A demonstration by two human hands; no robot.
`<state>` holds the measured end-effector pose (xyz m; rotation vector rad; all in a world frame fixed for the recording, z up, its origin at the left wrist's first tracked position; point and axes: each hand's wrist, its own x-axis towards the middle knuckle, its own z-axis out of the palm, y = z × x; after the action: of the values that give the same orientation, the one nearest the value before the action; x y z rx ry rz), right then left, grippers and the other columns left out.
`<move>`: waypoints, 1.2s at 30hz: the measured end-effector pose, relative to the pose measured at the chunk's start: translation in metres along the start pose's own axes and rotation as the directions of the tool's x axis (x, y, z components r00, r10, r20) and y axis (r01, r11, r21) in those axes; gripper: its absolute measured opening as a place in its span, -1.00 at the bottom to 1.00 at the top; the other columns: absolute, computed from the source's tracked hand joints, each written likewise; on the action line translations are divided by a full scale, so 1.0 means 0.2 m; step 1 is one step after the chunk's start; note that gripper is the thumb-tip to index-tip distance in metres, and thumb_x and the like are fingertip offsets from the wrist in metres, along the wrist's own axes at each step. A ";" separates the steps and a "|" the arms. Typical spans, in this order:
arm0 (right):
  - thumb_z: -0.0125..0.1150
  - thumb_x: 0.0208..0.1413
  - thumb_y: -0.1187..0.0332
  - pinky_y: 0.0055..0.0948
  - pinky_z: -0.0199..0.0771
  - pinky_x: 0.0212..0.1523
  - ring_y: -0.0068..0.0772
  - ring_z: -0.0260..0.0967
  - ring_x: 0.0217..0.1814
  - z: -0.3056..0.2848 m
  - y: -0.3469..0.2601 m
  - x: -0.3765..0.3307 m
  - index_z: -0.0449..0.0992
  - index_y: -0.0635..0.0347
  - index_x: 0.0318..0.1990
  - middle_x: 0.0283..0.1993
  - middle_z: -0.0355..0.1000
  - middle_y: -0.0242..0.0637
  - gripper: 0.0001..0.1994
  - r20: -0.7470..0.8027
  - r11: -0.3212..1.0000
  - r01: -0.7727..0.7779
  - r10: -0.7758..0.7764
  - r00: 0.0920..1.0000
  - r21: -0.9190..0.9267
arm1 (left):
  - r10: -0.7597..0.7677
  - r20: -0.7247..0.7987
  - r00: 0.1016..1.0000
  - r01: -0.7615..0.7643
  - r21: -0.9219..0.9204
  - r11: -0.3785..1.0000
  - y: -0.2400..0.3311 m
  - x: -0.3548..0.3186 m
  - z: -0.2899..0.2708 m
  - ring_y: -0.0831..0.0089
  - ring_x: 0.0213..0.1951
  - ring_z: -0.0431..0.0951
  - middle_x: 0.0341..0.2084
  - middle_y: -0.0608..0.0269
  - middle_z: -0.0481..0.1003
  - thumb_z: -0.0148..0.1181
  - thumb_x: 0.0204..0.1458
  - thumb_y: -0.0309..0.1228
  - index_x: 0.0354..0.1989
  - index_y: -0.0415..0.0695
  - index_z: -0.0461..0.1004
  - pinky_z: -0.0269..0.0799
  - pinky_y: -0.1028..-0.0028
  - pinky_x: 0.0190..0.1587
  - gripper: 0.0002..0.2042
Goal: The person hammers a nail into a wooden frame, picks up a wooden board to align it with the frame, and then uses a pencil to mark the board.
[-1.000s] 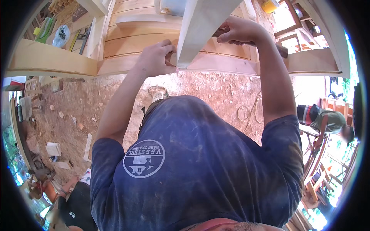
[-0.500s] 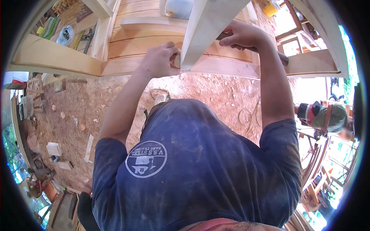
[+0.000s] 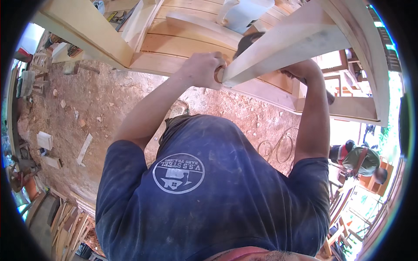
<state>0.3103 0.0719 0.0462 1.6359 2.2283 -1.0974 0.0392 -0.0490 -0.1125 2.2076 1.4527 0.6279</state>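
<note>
While the left hand (image 3: pixel 201 69) curls at the end of a pale wood beam (image 3: pixel 287 48), the right hand (image 3: pixel 306 70) holds a dark hammer (image 3: pixel 247 44)

The left thumb and fingers are half bent, and I cannot tell if they pinch anything; the right fingers wrap the hammer's handle (image 3: pixel 331 98), and its blurry head pokes past the beam, over yellow boards (image 3: pixel 172 45)

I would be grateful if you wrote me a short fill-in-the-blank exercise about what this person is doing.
1. The dark-headed hammer is held in the person's ____ hand.
2. The left hand is at the near end of a beam made of ____.
3. The shirt that the person wears is coloured ____.

Missing words: right; wood; blue.
</note>
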 end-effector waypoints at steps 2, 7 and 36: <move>0.39 0.12 0.24 -0.52 0.33 -0.54 -0.64 0.31 -0.54 0.00 -0.02 -0.02 0.62 0.15 -0.02 -0.51 0.42 -0.48 -0.70 0.015 0.992 -0.038 0.040 0.999 -0.122 | 0.002 0.009 1.000 -0.002 0.001 1.000 0.02 0.00 -0.02 0.14 -0.12 0.61 -0.21 0.23 0.52 0.53 -0.30 -0.07 -0.13 -0.08 0.61 0.54 0.19 -0.07 -0.47; 0.36 0.15 0.26 -0.44 0.41 -0.47 -0.56 0.37 -0.49 0.07 0.03 -0.04 0.59 0.24 0.03 -0.47 0.46 -0.38 -0.66 -0.152 0.996 0.090 -0.087 0.985 0.015 | 0.050 0.031 0.998 -0.052 0.048 0.998 0.05 0.05 -0.02 0.13 -0.10 0.63 -0.12 0.23 0.57 0.51 -0.28 -0.09 -0.09 0.00 0.63 0.56 0.20 -0.03 -0.49; 0.37 0.21 0.33 -0.37 0.52 -0.09 -0.37 0.55 -0.18 1.45 0.15 -0.76 0.46 0.36 0.18 -0.21 0.59 -0.10 -0.55 -0.483 0.394 0.282 0.670 0.564 0.875 | -0.063 0.412 0.909 0.283 -0.499 0.819 0.01 0.64 -0.08 0.52 -0.06 0.61 -0.13 0.19 0.66 0.27 0.27 -0.41 0.05 -0.20 0.54 0.51 0.46 0.04 -0.77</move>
<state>0.3147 -0.2255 -0.0943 3.4420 1.4435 -1.9806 0.0773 0.0711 -0.0813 1.6045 1.0830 0.4467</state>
